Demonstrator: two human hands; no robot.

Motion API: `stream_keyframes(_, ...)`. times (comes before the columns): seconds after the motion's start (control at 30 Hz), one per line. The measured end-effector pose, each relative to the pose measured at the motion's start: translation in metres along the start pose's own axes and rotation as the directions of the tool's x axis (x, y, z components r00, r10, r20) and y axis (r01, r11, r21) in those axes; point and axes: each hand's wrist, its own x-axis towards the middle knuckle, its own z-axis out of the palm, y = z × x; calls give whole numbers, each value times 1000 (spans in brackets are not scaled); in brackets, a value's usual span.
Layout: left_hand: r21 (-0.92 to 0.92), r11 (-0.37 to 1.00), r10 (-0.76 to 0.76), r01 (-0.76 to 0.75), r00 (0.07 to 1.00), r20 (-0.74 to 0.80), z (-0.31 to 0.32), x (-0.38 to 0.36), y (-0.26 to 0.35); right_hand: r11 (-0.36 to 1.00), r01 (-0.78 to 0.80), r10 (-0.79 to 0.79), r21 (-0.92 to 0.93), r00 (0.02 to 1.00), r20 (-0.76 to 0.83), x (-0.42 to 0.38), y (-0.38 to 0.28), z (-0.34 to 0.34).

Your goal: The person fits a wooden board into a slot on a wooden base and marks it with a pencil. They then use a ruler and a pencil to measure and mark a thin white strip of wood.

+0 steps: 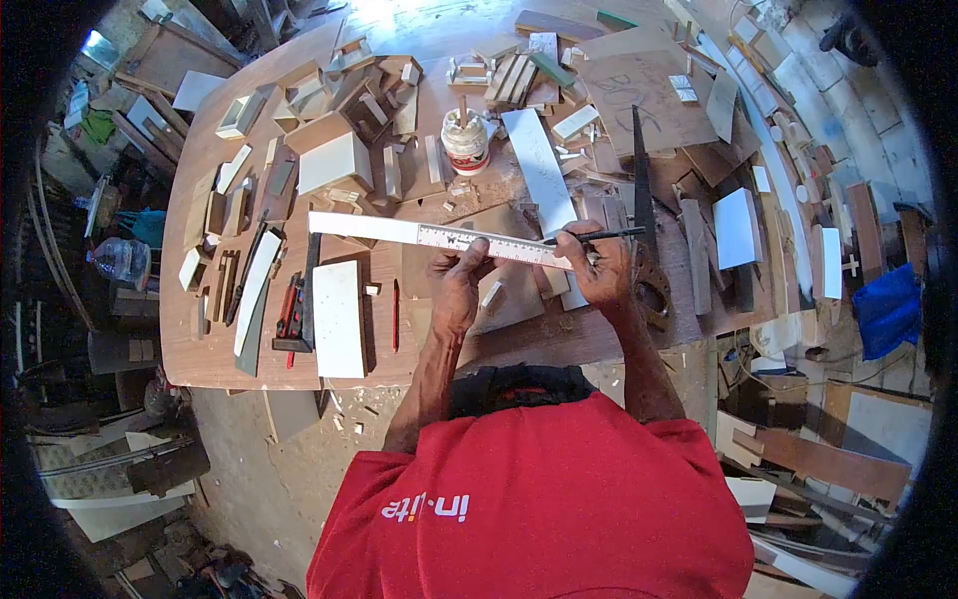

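Note:
Above the table's near part, my left hand (459,285) is closed, its thumb pressed on a white ruler (499,247) with dark markings. The ruler lies along a long white strip (364,227) that sticks out to the left. My right hand (597,262) is closed around the strip's right end and also has a dark pen (614,235) between its fingers, pointing right. Under the hands lie a brown board (509,309) and a small white block (491,294). What the fingertips touch underneath is hidden.
The wooden table (489,347) bears a glue jar (465,142), a dark set square (644,200) right of my right hand, a white panel (339,319), a red pencil (395,314) and several wood offcuts. A blue cloth (886,309) hangs at the right.

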Motion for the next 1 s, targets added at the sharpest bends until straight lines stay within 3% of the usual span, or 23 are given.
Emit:
stream_keyframes(0.2, 13, 1000, -9, 9, 1000, -3, 1, 0, 1, 995, 2, 2, -98, 999, 45, -1, 5, -3)
stream_keyframes(0.33, 8, 1000, -16, 16, 1000, -1, 2, 0, 2, 1000, 5, -5, -27, 1000, 1, -1, 3, -1)
stream_keyframes(0.4, 2, 1000, -14, 14, 1000, 0, 0, 1, 1, 974, 175, -184, -143, 982, -52, 0, 3, -2)
stream_keyframes(0.43, -5, 1000, -12, 12, 1000, 2, -1, 1, 1, 974, 176, -185, -143, 981, -52, 0, 4, -4)
stream_keyframes(0.63, 11, 1000, -22, 22, 1000, 3, 1, 0, 4, 927, 232, -229, -294, 972, 45, -5, 8, -11)
stream_keyframes(0.8, -8, 999, -46, 46, 999, 6, 1, 0, 3, 855, 315, -232, -413, 943, 238, -7, -2, -16)
stream_keyframes(1.0, 16, 998, -58, 57, 998, 4, 2, 0, 7, 869, 277, -197, -410, 954, 227, -9, 8, -14)
